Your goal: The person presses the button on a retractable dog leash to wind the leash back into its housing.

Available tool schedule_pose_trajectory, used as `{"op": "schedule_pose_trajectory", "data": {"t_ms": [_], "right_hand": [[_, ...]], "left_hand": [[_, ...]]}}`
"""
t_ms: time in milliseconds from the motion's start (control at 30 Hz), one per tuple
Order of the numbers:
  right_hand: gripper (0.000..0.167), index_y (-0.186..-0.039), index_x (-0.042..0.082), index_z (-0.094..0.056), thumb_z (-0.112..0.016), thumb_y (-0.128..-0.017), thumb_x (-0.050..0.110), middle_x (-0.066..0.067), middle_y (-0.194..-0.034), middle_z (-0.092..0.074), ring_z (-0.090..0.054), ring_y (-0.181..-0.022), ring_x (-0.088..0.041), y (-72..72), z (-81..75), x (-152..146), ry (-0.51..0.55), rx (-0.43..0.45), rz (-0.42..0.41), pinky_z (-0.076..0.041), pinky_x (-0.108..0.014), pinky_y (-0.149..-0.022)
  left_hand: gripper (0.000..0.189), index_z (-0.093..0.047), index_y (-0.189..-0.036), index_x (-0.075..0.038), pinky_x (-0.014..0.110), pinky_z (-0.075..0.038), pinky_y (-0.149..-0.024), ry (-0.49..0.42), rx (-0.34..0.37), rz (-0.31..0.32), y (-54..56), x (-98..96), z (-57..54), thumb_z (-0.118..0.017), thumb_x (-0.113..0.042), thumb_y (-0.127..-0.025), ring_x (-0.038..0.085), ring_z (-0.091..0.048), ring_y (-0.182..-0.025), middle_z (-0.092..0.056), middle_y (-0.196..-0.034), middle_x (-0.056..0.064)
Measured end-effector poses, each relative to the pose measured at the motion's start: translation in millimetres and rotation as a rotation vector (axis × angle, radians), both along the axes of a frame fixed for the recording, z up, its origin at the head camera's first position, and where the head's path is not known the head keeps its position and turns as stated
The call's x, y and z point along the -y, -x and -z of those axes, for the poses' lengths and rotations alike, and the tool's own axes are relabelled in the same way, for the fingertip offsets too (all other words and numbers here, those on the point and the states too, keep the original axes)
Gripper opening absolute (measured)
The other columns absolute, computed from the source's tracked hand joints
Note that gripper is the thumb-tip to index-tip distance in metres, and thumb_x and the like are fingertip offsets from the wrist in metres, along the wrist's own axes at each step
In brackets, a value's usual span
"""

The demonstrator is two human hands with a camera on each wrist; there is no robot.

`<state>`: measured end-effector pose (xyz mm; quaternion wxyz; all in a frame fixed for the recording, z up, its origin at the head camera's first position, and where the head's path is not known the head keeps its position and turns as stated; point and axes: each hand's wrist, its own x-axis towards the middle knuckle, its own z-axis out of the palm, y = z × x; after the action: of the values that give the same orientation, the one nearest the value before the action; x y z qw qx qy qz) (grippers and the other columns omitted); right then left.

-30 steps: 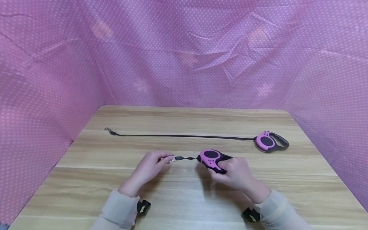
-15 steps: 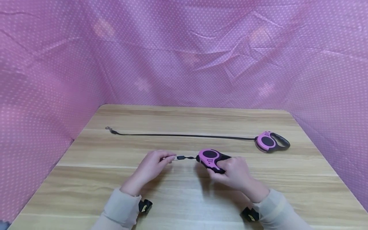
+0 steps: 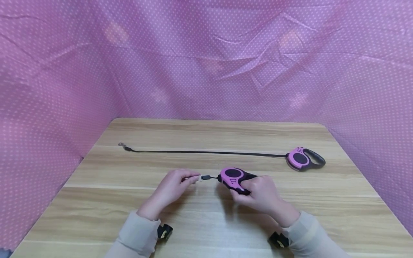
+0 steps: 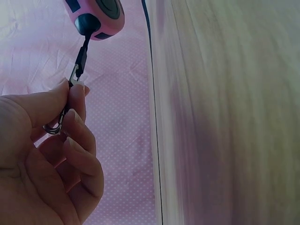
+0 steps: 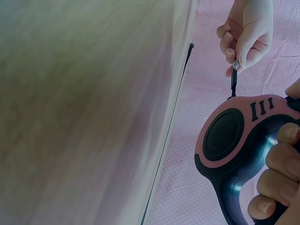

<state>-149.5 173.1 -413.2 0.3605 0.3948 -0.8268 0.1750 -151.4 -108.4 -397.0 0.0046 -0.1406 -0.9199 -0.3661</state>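
Note:
My right hand (image 3: 262,195) grips the black handle of a pink and black retractable dog leash (image 3: 227,180), held above the wooden table. Its round black disc and small slots show in the right wrist view. From its nozzle a short black strap (image 3: 205,177) runs left to a metal snap hook (image 4: 52,130). Thumb and index finger of my left hand (image 3: 172,184) pinch that hook, and its curved end shows below them in the left wrist view. The other left fingers are bent loosely. Part of the handle is hidden by my right fingers.
Behind my hands a second pink and black leash (image 3: 295,158) lies on the table (image 3: 206,134) at the right. Its black cord (image 3: 200,152) stretches left to a metal hook (image 3: 122,144). Pink dotted cloth (image 3: 206,71) surrounds the table's back and sides.
My hands have drawn closer: the left has shifted slightly right with the hook, the right slightly left with the leash body. The strap between them looks shorter. The second leash stays put.

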Motion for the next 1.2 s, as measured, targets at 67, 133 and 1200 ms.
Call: {"op": "schedule_pose_trajectory", "data": {"t_ms": [67,133,1200], "right_hand": [[0.058,-0.052,0.024,-0.036,-0.033,-0.099,0.058,0.015,-0.045,-0.037,-0.024,-0.046,0.005,0.1,-0.2,0.1,-0.001,0.004,-0.002,-0.020,-0.012,-0.041],[0.058,-0.052,0.024,-0.036,-0.034,-0.099,0.057,0.015,-0.045,-0.037,-0.024,-0.046,0.005,0.3,-0.2,0.1,-0.001,0.006,-0.005,-0.021,-0.011,-0.041],[0.057,-0.051,0.025,-0.037,-0.038,-0.098,0.057,0.016,-0.045,-0.039,-0.024,-0.047,0.006,0.3,2.1,6.1,0.008,-0.014,-0.039,-0.021,-0.010,-0.042]], "left_hand": [[0.020,-0.076,-0.111,-0.015,0.043,-0.053,-0.094,0.003,-0.013,0.007,-0.2,-0.4,0.0,-0.065,-0.022,-0.096,0.021,-0.068,-0.107,-0.074,-0.113,0.003],[0.019,-0.076,-0.110,-0.015,0.042,-0.053,-0.092,0.007,-0.021,0.013,-0.2,-0.5,0.5,-0.065,-0.022,-0.096,0.019,-0.068,-0.104,-0.074,-0.110,0.003],[0.021,-0.074,-0.111,-0.015,0.035,-0.055,-0.082,-0.056,0.077,0.004,-2.3,-8.0,3.6,-0.062,-0.025,-0.098,0.010,-0.066,-0.083,-0.075,-0.095,-0.002]]}}
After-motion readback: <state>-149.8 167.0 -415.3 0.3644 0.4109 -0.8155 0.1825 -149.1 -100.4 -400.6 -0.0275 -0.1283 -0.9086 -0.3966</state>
